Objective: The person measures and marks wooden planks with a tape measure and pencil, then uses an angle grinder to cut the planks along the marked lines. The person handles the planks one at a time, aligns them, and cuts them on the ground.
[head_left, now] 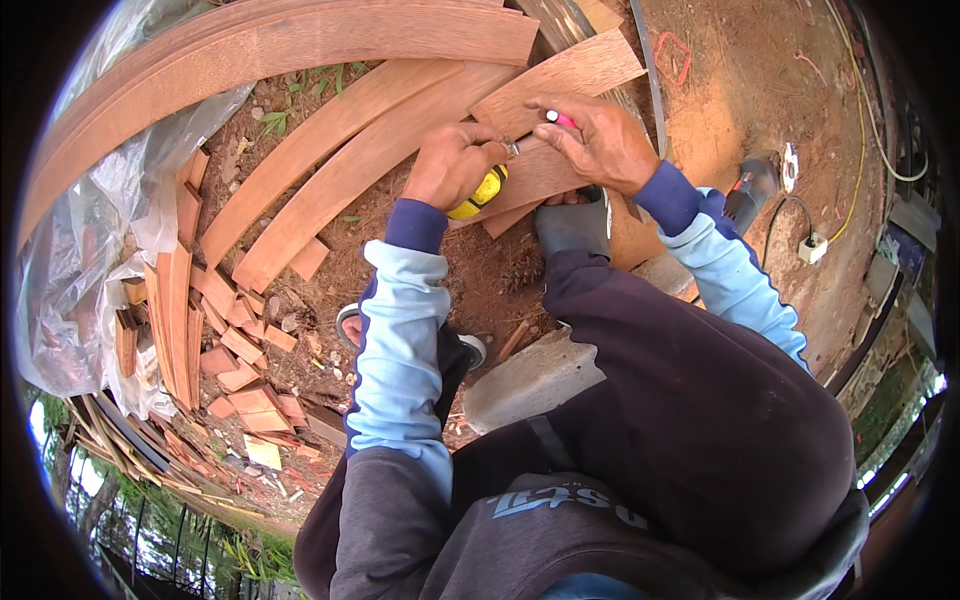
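Outdoors on bare brown earth, a person in light-blue sleeves bends over curved wooden planks, both hands at work. At 12 o'clock, the left hand (452, 167) is closed around a yellow tape measure (486, 190), its case jutting out below the fingers. The right hand (603, 142), at 1 o'clock, pinches a pink-and-white marker (562, 119) between thumb and fingers, just above a short wooden board (560, 82). A small piece of silvery metal shows between the two hands. Long curved planks (345, 150) fan out from 12 toward 10 o'clock, near crumpled clear plastic sheeting (65, 300) at 9. Wood offcuts (240, 345) lie scattered between 8 and 9 o'clock. A pine cone (522, 272) rests on the soil near the middle, and a concrete block (530, 385) sits at 5 o'clock, beside the person's dark trousers (700, 400). At 2 o'clock, a dark power tool (752, 188) lies on the ground.
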Demonstrator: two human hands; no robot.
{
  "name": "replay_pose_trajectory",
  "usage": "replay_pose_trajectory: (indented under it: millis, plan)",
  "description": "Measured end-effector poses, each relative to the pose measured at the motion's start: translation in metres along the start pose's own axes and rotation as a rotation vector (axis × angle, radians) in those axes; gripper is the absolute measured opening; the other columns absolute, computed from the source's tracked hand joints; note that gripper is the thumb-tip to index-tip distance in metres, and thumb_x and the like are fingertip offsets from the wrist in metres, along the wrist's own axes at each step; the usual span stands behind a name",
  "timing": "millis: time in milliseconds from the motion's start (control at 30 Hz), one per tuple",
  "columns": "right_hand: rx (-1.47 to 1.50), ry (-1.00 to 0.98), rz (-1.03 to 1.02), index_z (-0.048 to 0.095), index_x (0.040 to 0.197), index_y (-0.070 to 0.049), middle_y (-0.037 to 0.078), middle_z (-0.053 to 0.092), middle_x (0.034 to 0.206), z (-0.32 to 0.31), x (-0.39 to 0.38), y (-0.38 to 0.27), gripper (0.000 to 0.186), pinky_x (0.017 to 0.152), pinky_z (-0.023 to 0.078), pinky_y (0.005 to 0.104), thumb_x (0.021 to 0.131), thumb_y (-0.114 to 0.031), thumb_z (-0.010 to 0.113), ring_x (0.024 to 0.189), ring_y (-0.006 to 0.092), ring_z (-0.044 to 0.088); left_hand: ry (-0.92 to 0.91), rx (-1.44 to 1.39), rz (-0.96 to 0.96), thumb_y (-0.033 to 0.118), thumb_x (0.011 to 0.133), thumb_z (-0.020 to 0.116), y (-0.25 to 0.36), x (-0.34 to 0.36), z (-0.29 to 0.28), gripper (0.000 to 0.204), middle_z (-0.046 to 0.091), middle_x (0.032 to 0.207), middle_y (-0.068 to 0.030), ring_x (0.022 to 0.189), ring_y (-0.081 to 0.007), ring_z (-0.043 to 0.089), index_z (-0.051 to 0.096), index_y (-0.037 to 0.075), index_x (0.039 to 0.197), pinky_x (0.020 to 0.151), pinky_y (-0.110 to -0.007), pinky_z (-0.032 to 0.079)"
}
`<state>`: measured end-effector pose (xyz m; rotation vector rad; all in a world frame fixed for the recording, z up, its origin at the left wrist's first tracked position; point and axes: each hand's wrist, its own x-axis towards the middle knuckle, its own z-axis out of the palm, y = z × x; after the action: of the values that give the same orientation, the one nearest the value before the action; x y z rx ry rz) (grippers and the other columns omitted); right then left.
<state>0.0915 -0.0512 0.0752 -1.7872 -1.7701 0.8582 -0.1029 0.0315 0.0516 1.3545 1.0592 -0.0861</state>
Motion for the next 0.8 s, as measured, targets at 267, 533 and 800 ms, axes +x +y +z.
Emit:
replay_pose_trajectory:
  millis: [267, 533, 800]
  plan:
    - [0.397, -0.144, 0.214, 0.062, 0.099, 0.001, 0.013, 0.064, 0.079, 0.023, -0.013, -0.005, 0.021, 0.07, 0.049, 0.0334, 0.083, -0.013, 0.062, 0.075, 0.0232, 0.062, -0.011, -0.004, 0.048, 0.025, 0.072, 0.065, -0.008, -0.001, 0.014, 0.026, 0.064, 0.077, -0.014, 0.072, -0.0212, 0.061, 0.066, 0.002, 0.085, 0.069, -0.031, 0.048]
    - [0.246, -0.001, 0.279, 0.06, 0.097, 0.0, 0.001, 0.058, 0.079, -0.017, 0.003, 0.03, 0.02, 0.069, 0.046, 0.0245, 0.084, -0.013, 0.065, 0.074, 0.0075, 0.053, -0.086, -0.024, -0.019, 0.024, 0.078, 0.065, -0.02, 0.012, -0.013, 0.024, 0.064, 0.076, -0.0082, 0.068, -0.0158, 0.059, 0.066, 0.003, 0.09, 0.065, -0.03, 0.048]
    - [-0.306, 0.258, 0.186, 0.065, 0.098, -0.003, 0.022, 0.064, 0.08, -0.039, 0.013, 0.081, 0.025, 0.067, 0.05, 0.0416, 0.081, -0.021, 0.063, 0.074, 0.0375, 0.063, -0.158, 0.207, -0.066, 0.026, 0.076, 0.064, -0.038, 0.047, -0.031, 0.031, 0.068, 0.094, -0.0107, 0.087, -0.0225, 0.06, 0.071, 0.006, 0.1, 0.081, -0.031, 0.045]
